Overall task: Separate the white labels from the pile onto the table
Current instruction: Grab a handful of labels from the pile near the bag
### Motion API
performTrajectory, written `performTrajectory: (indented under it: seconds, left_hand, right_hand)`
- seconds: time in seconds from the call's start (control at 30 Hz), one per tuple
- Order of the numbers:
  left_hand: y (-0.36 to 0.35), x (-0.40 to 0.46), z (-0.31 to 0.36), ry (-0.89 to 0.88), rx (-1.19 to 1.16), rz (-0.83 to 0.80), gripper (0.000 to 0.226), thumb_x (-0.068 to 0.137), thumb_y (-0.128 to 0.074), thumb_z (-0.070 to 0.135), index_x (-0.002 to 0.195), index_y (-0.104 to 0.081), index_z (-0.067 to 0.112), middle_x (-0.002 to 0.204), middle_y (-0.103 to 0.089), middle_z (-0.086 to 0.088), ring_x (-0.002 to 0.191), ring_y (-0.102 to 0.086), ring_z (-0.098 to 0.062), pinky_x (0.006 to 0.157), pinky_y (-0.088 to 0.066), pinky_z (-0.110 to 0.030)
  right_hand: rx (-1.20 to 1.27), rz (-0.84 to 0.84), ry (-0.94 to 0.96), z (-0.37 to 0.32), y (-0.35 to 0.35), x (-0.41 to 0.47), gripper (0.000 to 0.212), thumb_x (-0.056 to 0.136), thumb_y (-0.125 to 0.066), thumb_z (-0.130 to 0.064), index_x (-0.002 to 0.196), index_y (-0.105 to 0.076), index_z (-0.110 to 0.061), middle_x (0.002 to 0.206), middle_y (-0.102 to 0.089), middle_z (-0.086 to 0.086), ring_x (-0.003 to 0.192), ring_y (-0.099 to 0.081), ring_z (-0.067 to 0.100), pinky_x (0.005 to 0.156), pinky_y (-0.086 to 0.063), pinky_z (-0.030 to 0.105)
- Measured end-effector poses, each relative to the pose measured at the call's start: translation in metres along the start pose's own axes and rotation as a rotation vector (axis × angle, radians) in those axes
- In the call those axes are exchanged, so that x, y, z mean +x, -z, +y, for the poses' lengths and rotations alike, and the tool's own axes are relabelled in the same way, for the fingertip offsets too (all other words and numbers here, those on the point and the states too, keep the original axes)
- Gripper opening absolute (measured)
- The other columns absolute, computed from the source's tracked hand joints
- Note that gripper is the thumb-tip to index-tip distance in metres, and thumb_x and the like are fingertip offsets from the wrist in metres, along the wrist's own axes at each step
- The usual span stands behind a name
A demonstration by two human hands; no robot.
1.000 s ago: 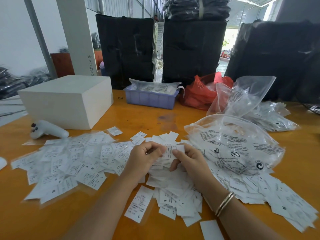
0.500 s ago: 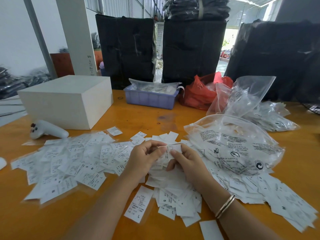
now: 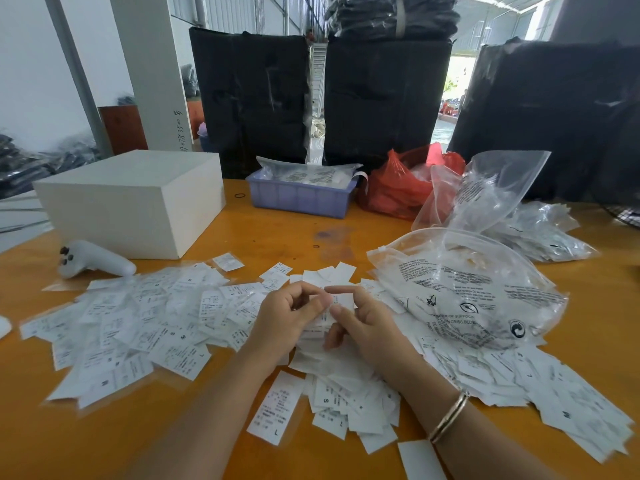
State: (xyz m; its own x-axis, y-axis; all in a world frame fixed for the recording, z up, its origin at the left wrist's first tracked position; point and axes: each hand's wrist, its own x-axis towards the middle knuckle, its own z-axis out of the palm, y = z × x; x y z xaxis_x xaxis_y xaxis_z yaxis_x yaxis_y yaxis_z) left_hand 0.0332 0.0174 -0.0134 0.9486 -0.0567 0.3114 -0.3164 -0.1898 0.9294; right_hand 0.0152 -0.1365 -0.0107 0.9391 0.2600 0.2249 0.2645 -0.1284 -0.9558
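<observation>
Small white printed labels lie in heaps on the orange table (image 3: 277,233). One spread of labels (image 3: 138,320) covers the left side, and a pile (image 3: 349,386) sits under my hands and runs off to the right. My left hand (image 3: 287,317) and my right hand (image 3: 363,323) meet above the middle of the pile. Both pinch a small stack of labels (image 3: 341,308) between thumbs and fingers. My right index finger points left over the top of the stack. A gold bangle (image 3: 450,415) is on my right wrist.
A large clear printed plastic bag (image 3: 467,289) lies right of my hands, with more clear bags (image 3: 540,230) behind it. A white box (image 3: 138,199) and a white controller (image 3: 93,259) sit at the left. A purple tray (image 3: 301,195) and red bag (image 3: 398,185) stand at the back.
Both hands stayed over the pile centre, working the small stack. My right index finger has straightened out over the stack's top and my left fingers have curled in closer.
</observation>
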Motion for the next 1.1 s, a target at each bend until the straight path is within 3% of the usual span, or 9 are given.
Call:
performTrajectory:
  seconds: [0.1, 0.2, 0.3, 0.4, 0.6, 0.73, 0.9, 1.0, 1.1]
  left_hand:
    - [0.005, -0.001, 0.004, 0.042, -0.123, -0.061, 0.015, 0.089, -0.063, 0.023, 0.082, -0.074, 0.031, 0.066, -0.068, 0.006, 0.065, -0.063, -0.002, 0.060, -0.047, -0.010]
    - [0.007, -0.003, 0.004, 0.102, -0.219, -0.170, 0.024, 0.087, -0.066, 0.007, 0.093, -0.071, 0.029, 0.078, -0.072, 0.006, 0.078, -0.069, -0.009, 0.067, -0.053, -0.017]
    - [0.004, -0.002, 0.002, 0.091, -0.166, -0.175, 0.030, 0.082, -0.071, 0.003, 0.097, -0.066, 0.029, 0.076, -0.069, 0.011, 0.076, -0.066, -0.008, 0.069, -0.053, -0.018]
    - [0.002, -0.001, 0.000, 0.049, -0.054, -0.183, 0.028, 0.080, -0.074, 0.011, 0.097, -0.063, 0.032, 0.077, -0.068, 0.014, 0.072, -0.066, -0.006, 0.066, -0.052, -0.016]
    - [0.004, 0.001, -0.004, 0.044, -0.078, -0.160, 0.028, 0.080, -0.075, 0.017, 0.093, -0.070, 0.041, 0.085, -0.071, 0.003, 0.085, -0.068, -0.014, 0.077, -0.056, -0.025]
    - [0.005, 0.001, -0.003, 0.069, -0.095, -0.150, 0.026, 0.083, -0.072, 0.016, 0.092, -0.070, 0.041, 0.079, -0.070, 0.009, 0.083, -0.069, -0.010, 0.069, -0.054, -0.020]
    - [0.004, 0.000, 0.000, 0.064, -0.113, -0.172, 0.022, 0.083, -0.072, 0.011, 0.097, -0.070, 0.028, 0.086, -0.071, -0.004, 0.083, -0.068, -0.018, 0.075, -0.055, -0.025]
    - [0.004, -0.001, 0.002, 0.074, -0.125, -0.196, 0.027, 0.081, -0.073, 0.018, 0.107, -0.067, 0.026, 0.088, -0.069, -0.013, 0.085, -0.065, -0.032, 0.076, -0.057, -0.038]
    - [0.004, -0.001, 0.001, 0.065, -0.098, -0.147, 0.029, 0.080, -0.073, 0.025, 0.108, -0.065, 0.028, 0.085, -0.070, -0.007, 0.087, -0.065, -0.031, 0.079, -0.055, -0.038]
  right_hand:
    - [0.121, 0.063, -0.034, -0.001, 0.003, 0.000, 0.017, 0.099, -0.047, -0.013, 0.108, -0.059, -0.021, 0.056, -0.065, 0.005, 0.050, -0.060, 0.007, 0.052, -0.045, 0.013]
    - [0.280, 0.119, -0.081, 0.000, 0.008, 0.001, 0.019, 0.098, -0.046, -0.012, 0.107, -0.062, -0.018, 0.056, -0.062, 0.009, 0.052, -0.060, 0.013, 0.056, -0.044, 0.023]
    - [0.367, 0.135, -0.093, 0.001, 0.010, 0.001, 0.022, 0.097, -0.046, -0.012, 0.103, -0.066, -0.020, 0.054, -0.059, 0.010, 0.054, -0.060, 0.017, 0.058, -0.046, 0.026]
    - [0.385, 0.130, -0.090, 0.001, 0.010, 0.001, 0.024, 0.097, -0.045, -0.011, 0.100, -0.067, -0.019, 0.053, -0.058, 0.009, 0.053, -0.059, 0.018, 0.058, -0.045, 0.027]
    - [0.202, 0.104, -0.026, 0.001, 0.009, 0.000, 0.017, 0.097, -0.047, -0.008, 0.101, -0.063, -0.009, 0.050, -0.055, 0.003, 0.047, -0.055, 0.012, 0.055, -0.040, 0.027]
    - [0.155, 0.105, 0.017, 0.000, 0.009, -0.002, 0.018, 0.096, -0.046, -0.004, 0.098, -0.064, -0.009, 0.053, -0.053, -0.004, 0.047, -0.053, 0.009, 0.049, -0.042, 0.018]
    - [-0.040, 0.074, 0.044, 0.000, 0.005, -0.002, 0.023, 0.098, -0.045, -0.008, 0.099, -0.062, -0.023, 0.048, -0.052, -0.006, 0.046, -0.049, 0.010, 0.050, -0.039, 0.020]
    - [-0.162, 0.058, 0.040, 0.001, 0.003, -0.002, 0.023, 0.100, -0.041, -0.014, 0.108, -0.056, -0.030, 0.048, -0.054, -0.009, 0.047, -0.048, 0.002, 0.050, -0.037, 0.015]
    - [-0.186, 0.048, 0.040, -0.001, 0.000, -0.002, 0.027, 0.101, -0.038, -0.016, 0.110, -0.054, -0.035, 0.051, -0.055, -0.009, 0.051, -0.049, 0.003, 0.052, -0.038, 0.016]
